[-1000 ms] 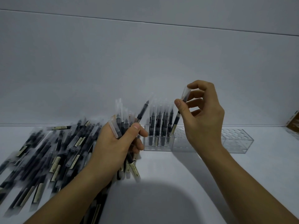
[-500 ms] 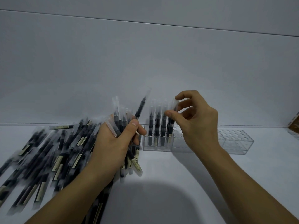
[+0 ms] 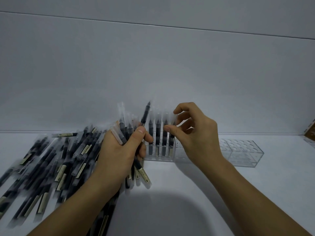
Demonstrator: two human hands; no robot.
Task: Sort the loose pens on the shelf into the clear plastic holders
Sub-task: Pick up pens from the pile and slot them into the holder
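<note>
On the white shelf (image 3: 187, 193), the left hand (image 3: 117, 154) grips a fanned bundle of black pens with frosted clear caps (image 3: 124, 128), beside a loose pile of the same pens (image 3: 56, 160). The right hand (image 3: 196, 135) pinches, thumb against curled fingers, the rightmost pen (image 3: 172, 142) standing upright among others in the rectangular clear plastic holders (image 3: 243, 155).

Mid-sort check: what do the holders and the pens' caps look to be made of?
The holders look like clear rigid plastic, perhaps acrylic: glossy see-through walls with bright edges. The caps of the standing pens look like frosted, translucent plastic, with dark barrels showing through; blur leaves their finish uncertain.
</note>
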